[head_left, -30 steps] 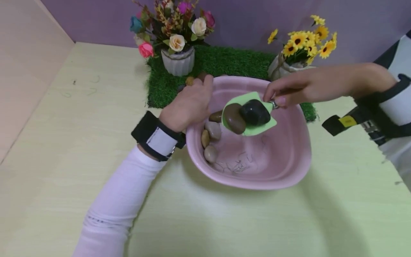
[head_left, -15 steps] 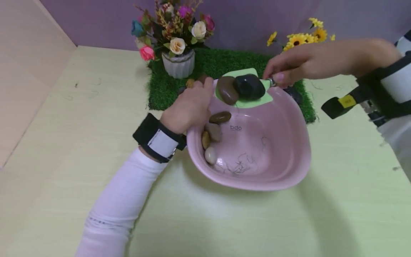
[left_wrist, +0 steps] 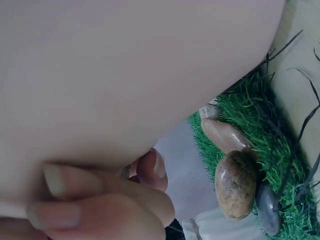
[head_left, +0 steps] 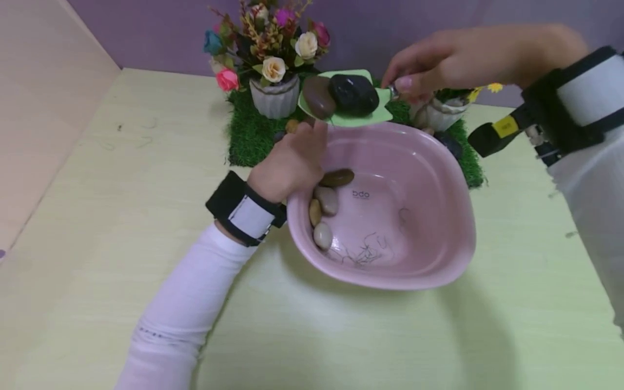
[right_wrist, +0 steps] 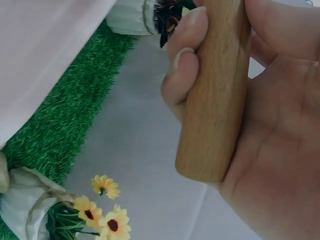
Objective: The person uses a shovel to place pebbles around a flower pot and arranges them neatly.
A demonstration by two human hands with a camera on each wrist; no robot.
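My right hand (head_left: 463, 65) grips a small garden trowel by its wooden handle (right_wrist: 215, 95). Its light green blade (head_left: 383, 104) is held above the far rim of a pink basin (head_left: 429, 216). On the blade lie a black stone (head_left: 354, 96) and a brown stone (head_left: 319, 98), side by side. At the basin's left side, my left hand (head_left: 288, 162) holds the rim, with fingers (left_wrist: 107, 212) curled in the left wrist view. Inside the basin, several smooth stones, among them a grey one (head_left: 327, 200), line the left wall. Thin dark strands lie on its floor.
Behind the basin lies a green artificial grass mat (head_left: 246, 149). It bears a pot of mixed flowers (head_left: 275, 97) and a pot of yellow flowers (head_left: 441, 114), partly hidden by my right arm. More stones rest on the mat, including a speckled one (left_wrist: 235, 185) and a dark one (head_left: 449, 143).
My right hand has raised the loaded trowel from over the basin toward the far side and left, near the flower pot. The left hand stays on the rim.
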